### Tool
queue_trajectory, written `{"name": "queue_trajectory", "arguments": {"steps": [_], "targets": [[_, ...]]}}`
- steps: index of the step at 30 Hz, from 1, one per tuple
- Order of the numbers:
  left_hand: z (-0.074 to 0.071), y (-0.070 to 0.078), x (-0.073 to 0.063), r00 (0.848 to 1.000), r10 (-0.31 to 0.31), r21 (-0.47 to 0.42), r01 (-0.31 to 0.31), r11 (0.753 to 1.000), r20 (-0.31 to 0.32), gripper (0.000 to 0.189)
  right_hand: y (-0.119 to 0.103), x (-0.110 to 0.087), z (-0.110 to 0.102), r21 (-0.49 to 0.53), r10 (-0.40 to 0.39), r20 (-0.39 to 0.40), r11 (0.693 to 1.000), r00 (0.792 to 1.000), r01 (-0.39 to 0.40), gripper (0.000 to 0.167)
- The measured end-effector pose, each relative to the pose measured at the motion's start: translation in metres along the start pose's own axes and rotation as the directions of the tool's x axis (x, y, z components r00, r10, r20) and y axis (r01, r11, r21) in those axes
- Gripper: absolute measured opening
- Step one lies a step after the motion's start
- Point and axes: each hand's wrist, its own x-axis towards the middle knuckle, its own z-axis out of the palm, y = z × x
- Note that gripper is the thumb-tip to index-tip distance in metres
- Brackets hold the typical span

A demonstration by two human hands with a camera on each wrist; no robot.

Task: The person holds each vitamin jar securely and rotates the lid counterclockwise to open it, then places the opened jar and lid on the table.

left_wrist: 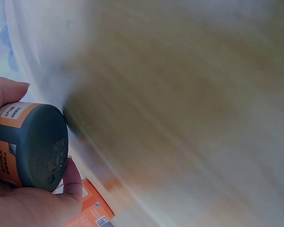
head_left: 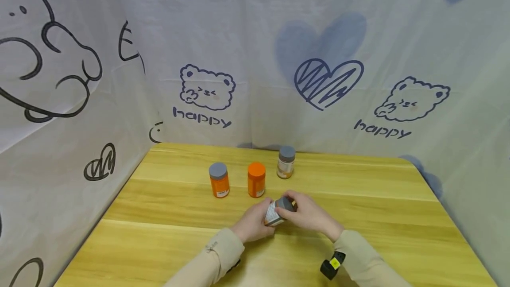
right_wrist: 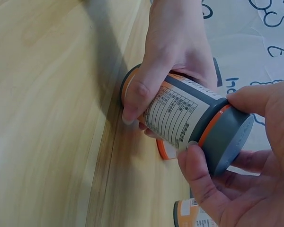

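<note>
My left hand (head_left: 253,221) grips the body of a grey-lidded jar (right_wrist: 173,111) with a white printed label, thumb across one side. The jar lies tilted above the table, its lid towards my right. Around the grey lid (right_wrist: 231,139), my right hand (head_left: 310,214) holds on with thumb and fingertips at the rim. A thin orange ring shows just below that lid in the right wrist view. From the left wrist, the jar's dark, scuffed end (left_wrist: 46,146) faces the camera.
Behind my hands stand three upright jars: an orange one with a grey lid (head_left: 219,181), an all-orange one (head_left: 256,180) and a pale-labelled one with a grey lid (head_left: 285,163). The wooden table (head_left: 159,207) meets printed cloth (head_left: 263,118) at its back and sides.
</note>
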Motion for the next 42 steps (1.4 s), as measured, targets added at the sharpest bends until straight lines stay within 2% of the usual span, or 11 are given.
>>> {"name": "queue_trajectory", "arguments": {"steps": [7, 15, 21, 35, 42], "targets": [[-0.002, 0.001, 0.002, 1.000, -0.005, -0.004, 0.005, 1.000, 0.021, 0.052, 0.004, -0.002, -0.002, -0.025, -0.075, 0.016, 0.997, 0.997, 0.075, 0.036], [-0.002, -0.001, 0.002, 1.000, 0.021, -0.013, -0.021, 1.000, 0.023, 0.053, 0.010, -0.003, -0.002, -0.046, -0.168, 0.026, 0.985, 0.985, 0.169, 0.035], [-0.001, -0.004, 0.003, 0.999, 0.043, -0.017, -0.043, 0.999, 0.022, 0.054, 0.015, -0.003, -0.003, -0.102, -0.221, 0.014, 0.970, 0.975, 0.221, 0.037], [-0.003, 0.001, 0.002, 0.999, 0.048, 0.023, -0.049, 0.999, 0.019, 0.054, 0.017, -0.007, -0.004, -0.164, -0.271, 0.009, 0.949, 0.963, 0.268, 0.044], [-0.003, 0.001, 0.002, 0.998, 0.059, 0.032, -0.059, 0.998, 0.016, 0.054, 0.018, -0.008, -0.002, -0.169, -0.259, -0.017, 0.953, 0.966, 0.252, 0.046]]}}
